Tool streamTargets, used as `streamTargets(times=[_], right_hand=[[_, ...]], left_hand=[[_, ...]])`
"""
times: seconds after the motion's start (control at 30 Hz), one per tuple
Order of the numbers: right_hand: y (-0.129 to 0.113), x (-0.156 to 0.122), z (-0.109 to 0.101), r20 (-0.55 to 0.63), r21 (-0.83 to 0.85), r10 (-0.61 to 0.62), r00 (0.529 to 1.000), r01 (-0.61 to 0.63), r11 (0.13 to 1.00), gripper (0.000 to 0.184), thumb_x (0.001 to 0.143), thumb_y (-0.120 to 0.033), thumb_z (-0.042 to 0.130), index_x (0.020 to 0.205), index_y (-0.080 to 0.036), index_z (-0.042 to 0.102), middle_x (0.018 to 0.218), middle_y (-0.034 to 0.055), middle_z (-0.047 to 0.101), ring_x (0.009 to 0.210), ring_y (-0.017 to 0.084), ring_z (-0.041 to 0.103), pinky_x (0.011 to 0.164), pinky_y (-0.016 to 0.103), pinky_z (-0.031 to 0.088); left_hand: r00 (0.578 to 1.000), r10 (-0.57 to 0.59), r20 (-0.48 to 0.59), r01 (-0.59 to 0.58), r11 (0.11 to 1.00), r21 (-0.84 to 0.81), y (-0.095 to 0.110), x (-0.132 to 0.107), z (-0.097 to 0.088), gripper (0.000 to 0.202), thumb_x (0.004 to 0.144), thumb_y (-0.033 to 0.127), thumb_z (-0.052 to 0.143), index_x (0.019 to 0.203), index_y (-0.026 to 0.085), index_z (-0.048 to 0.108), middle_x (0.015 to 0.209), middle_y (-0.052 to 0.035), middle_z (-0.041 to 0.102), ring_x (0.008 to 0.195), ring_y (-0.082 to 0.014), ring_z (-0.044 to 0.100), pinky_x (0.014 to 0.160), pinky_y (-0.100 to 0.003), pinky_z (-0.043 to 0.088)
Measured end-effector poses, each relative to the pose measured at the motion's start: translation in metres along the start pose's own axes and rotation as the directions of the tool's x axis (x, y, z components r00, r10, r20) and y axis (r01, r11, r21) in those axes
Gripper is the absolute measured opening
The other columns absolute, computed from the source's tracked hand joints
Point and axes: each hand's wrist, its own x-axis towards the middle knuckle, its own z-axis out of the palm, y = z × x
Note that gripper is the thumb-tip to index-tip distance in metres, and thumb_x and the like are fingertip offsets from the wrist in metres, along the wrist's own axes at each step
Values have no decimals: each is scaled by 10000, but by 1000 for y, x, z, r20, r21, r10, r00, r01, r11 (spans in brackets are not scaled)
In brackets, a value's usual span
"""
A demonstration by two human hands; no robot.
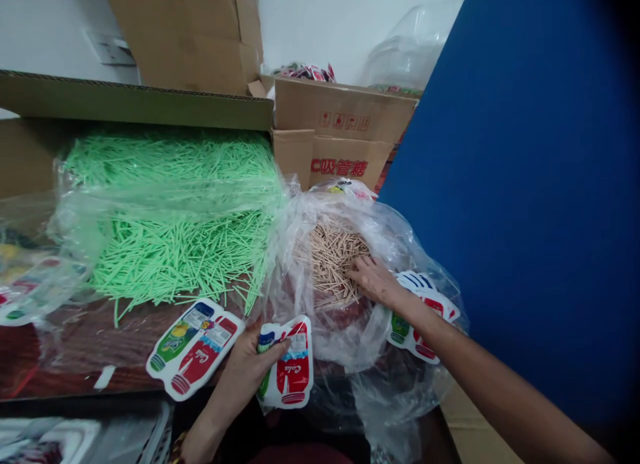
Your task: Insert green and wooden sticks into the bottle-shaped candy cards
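Note:
My left hand [250, 364] is closed on a bottle-shaped printed packet [290, 367], thumb across its front, low in the middle of the head view. My right hand [373, 277] reaches into a clear plastic bag [350, 344] and rests on a heap of thin wooden sticks [330, 257], fingers bent down among them; whether it holds any is hidden. A second bottle-shaped packet [193, 347] lies flat on the dark table just left of my left hand. More such packets [425, 311] lie under my right forearm.
A big pile of green sticks [170, 217] fills a plastic-lined cardboard box at the left. Cardboard boxes [345, 131] stand behind. A blue panel [525, 184] walls off the right side. More packets in plastic [25, 284] lie at far left.

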Motion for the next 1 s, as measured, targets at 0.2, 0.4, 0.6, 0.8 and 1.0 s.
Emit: streamTargets(times=[0.2,0.4,0.6,0.8,1.0], right_hand=[[-1,15,7,-34,-84,-109,993,106,991,295,840,-172,532,1107,-216,649,1153,129,538,1069,280,424,936,425,255],[-7,19,11,-57,-89,-173,983,168,982,245,919,-167,435,1035,-191,650,1184,132,536,1097,265,423,965,425,243],[-3,22,15,-22,9,-136,991,136,991,297,850,-82,460,1080,-179,622,1180,132,528,1097,268,424,955,412,282],[-2,25,16,-169,552,38,985,62,831,208,835,-111,438,944,-164,608,979,92,620,966,232,512,940,402,341],[-22,27,30,-179,819,346,921,-56,572,233,904,-303,366,1039,-191,520,909,41,651,875,189,584,837,340,449]], left_hand=[[999,-18,-33,16,999,-42,0,-1,0,242,675,372,759,676,157,647,592,9,678,528,-152,605,498,-206,458],[999,-28,-21,26,998,-52,-3,-1,-1,247,675,378,758,711,149,672,641,-16,714,563,-181,646,539,-240,498],[999,-28,-30,25,997,-73,-13,0,-7,264,704,388,743,771,144,667,687,-35,738,593,-197,669,575,-267,521],[998,-39,-57,34,995,-91,-8,-2,-8,302,681,406,751,786,132,679,683,-45,738,585,-202,667,558,-272,520],[997,-50,-55,44,993,-106,-10,-2,-9,309,657,420,759,758,140,675,674,-37,732,570,-206,667,555,-279,525]])
